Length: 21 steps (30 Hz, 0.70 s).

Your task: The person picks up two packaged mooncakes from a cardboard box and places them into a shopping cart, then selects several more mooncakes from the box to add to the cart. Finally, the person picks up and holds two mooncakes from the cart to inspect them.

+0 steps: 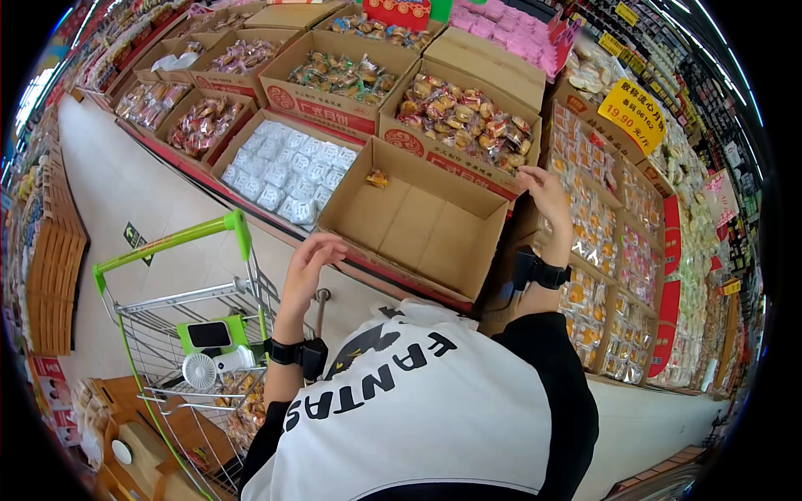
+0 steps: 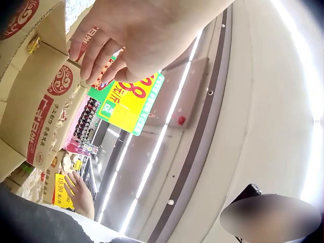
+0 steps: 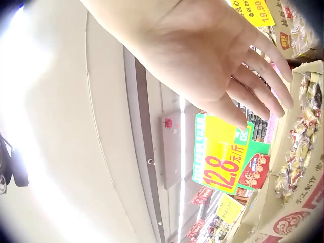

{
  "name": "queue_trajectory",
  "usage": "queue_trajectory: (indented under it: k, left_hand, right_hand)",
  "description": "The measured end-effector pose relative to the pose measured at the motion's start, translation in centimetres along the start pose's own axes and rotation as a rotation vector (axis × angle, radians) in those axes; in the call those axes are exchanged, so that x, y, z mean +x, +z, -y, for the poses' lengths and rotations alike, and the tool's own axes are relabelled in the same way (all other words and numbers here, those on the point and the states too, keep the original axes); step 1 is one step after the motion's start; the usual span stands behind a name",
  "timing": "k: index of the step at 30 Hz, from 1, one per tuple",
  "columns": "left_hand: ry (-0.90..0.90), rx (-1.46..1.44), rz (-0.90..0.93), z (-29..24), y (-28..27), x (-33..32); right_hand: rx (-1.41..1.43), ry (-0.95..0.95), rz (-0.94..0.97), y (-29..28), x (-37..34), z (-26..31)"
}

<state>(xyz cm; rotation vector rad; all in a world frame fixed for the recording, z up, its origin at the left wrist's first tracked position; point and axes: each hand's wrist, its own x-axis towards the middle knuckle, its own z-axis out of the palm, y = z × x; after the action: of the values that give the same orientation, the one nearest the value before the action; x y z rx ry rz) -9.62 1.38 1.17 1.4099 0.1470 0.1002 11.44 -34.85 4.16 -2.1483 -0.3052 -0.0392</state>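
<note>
A cardboard box (image 1: 418,219) stands in front of the person, bare inside except for one small wrapped item (image 1: 377,178) near its back left corner. The left hand (image 1: 312,265) is raised by the box's left front corner, fingers loosely bent and holding nothing; the left wrist view shows this hand (image 2: 131,40) with its fingers spread. By the right rim, close to a box of wrapped pastries (image 1: 468,117), is the right hand (image 1: 547,197). In the right wrist view the right hand (image 3: 212,61) has its palm bare and its fingers extended.
White packets (image 1: 288,167) fill a box on the left. A green-handled shopping cart (image 1: 171,259) with a phone (image 1: 209,335) and a small fan (image 1: 200,370) stands at the lower left. Trays of packaged cakes (image 1: 585,225) line the right, below a yellow price sign (image 1: 632,117).
</note>
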Motion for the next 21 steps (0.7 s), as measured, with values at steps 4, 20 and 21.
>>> queue_trajectory:
  k: [4, 20, 21]
  left_hand:
    - [0.010, 0.023, -0.011, -0.3, 0.0, 1.9]
    - [-0.087, 0.080, 0.095, -0.5, 2.0, 9.9]
    - [-0.090, 0.078, 0.093, -0.4, 2.2, 10.2]
  right_hand:
    - [-0.008, -0.004, -0.002, 0.0, 2.4, 0.2]
    - [-0.008, 0.030, 0.154, 6.0, 10.4, -2.4]
    - [-0.005, 0.038, 0.153, 6.3, 10.4, -2.3]
